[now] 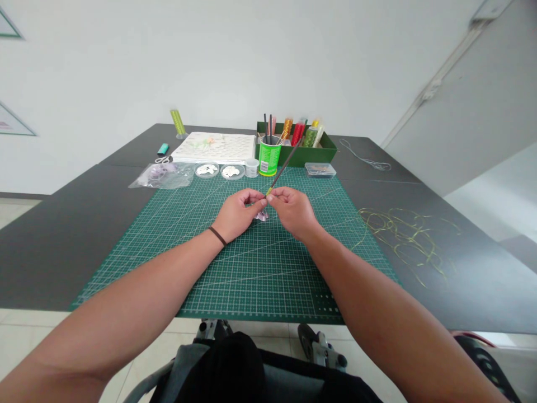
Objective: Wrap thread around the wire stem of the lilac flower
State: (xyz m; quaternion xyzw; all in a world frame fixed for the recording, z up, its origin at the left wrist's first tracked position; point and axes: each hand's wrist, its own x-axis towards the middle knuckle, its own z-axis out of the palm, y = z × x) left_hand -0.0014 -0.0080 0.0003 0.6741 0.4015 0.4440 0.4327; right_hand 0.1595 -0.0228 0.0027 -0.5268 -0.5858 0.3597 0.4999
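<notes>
Both hands meet above the middle of the green cutting mat (pixel 235 268). A thin dark stick (pixel 286 162) slants up and to the right from between the fingertips, with a yellow-green wrapping (pixel 269 191) round its lower part. My left hand (pixel 238 212) is closed in a pinch at the stick's lower end. My right hand (pixel 293 210) pinches the wrapped part from the right, its fingertips close to the left ones. A small pale purple piece (pixel 262 215) shows just below the fingertips; how it is attached is hidden.
Loose yellow-green thread (pixel 406 238) lies tangled on the right. Behind the hands stand a green can (pixel 269 157) of sticks, a green box (pixel 296 157) of coloured tubes, and dishes of white pieces (pixel 232 172). A plastic bag (pixel 163 175) and scissors (pixel 163 160) lie back left.
</notes>
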